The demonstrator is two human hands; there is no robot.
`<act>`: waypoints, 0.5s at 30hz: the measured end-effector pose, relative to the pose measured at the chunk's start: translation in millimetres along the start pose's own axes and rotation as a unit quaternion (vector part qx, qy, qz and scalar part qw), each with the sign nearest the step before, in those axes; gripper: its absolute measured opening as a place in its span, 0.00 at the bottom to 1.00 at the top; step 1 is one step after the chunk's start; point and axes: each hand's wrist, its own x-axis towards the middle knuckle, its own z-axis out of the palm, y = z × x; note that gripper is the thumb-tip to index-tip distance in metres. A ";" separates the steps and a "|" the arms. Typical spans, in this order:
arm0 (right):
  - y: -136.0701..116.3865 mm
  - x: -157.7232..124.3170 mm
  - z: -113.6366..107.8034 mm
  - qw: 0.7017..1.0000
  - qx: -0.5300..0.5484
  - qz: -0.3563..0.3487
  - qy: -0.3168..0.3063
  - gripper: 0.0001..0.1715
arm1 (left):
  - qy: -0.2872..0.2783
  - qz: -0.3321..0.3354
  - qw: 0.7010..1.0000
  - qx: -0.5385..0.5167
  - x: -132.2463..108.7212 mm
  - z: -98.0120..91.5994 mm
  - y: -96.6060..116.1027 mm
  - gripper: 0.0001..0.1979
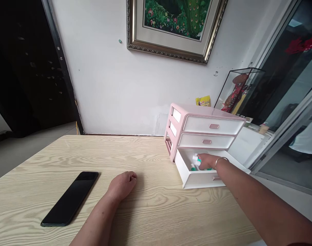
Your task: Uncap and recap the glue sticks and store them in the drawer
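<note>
Head view: R hand (206, 161) reaches into bottom drawer (197, 177) of pink-white plastic drawer unit (176, 126); this drawer is pulled out, other two are shut. Fingers curve down over small white-green items (196, 160) inside drawer, but cannot tell if hand really holds one. Metal bangle (221, 160) sits on R wrist. L hand (122, 186) rests on light wood table (151, 218), loosely curled, holding nothing. Black smartphone (70, 198) lies on table near L hand, not touching it. Behind unit, by wall, are yellow snack packet (203, 101) and glass case (239, 90) w/ red things inside. Framed picture (171, 44) hangs on wall above.
</note>
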 end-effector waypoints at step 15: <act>-63.8 -123.1 -50.4 0.967 0.038 -0.055 0.245 0.18 | 0.013 -0.006 0.999 -0.033 -0.5 -0.7 2.2 0.13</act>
